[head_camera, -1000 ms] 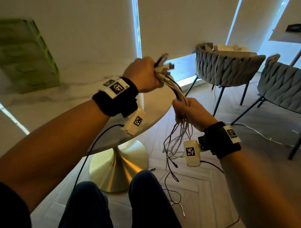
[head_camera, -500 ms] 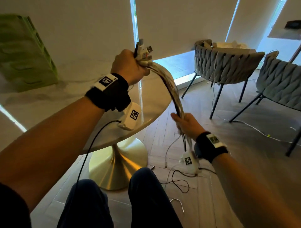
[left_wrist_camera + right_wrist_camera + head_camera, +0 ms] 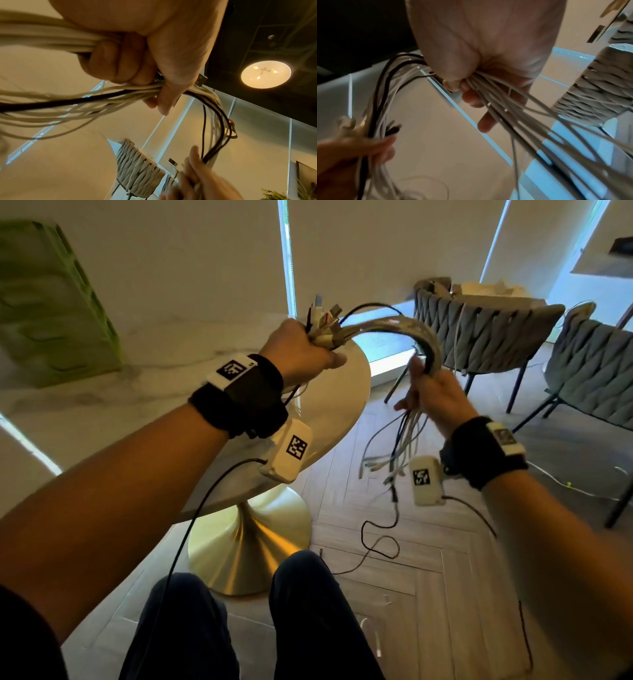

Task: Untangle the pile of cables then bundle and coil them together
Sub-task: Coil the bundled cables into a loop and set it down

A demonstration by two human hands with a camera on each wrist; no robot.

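Left hand (image 3: 301, 354) was fisted round the bundle of cables (image 3: 404, 328) just below the connector ends (image 3: 323, 318), which stuck up out of the fist; left wrist view confirmed fingers (image 3: 109, 63) and thumb curled tight on the mostly white strands with a few black among them. Bundle arched rightward in the air, above the edge of the round marble counter (image 3: 342, 405), and came down into the right hand (image 3: 433, 395); right hand gripped it between thumb and curled fingers (image 3: 471, 97), per right wrist view. Below the right hand the loose tails (image 3: 394, 453) hung apart, fanned out; one black cable (image 3: 380, 539) trailed in a loop on the wood floor (image 3: 428, 594). Two grey woven chairs (image 3: 479, 333) stood beyond the hands; green box (image 3: 51, 302) stood at the far left of the counter.
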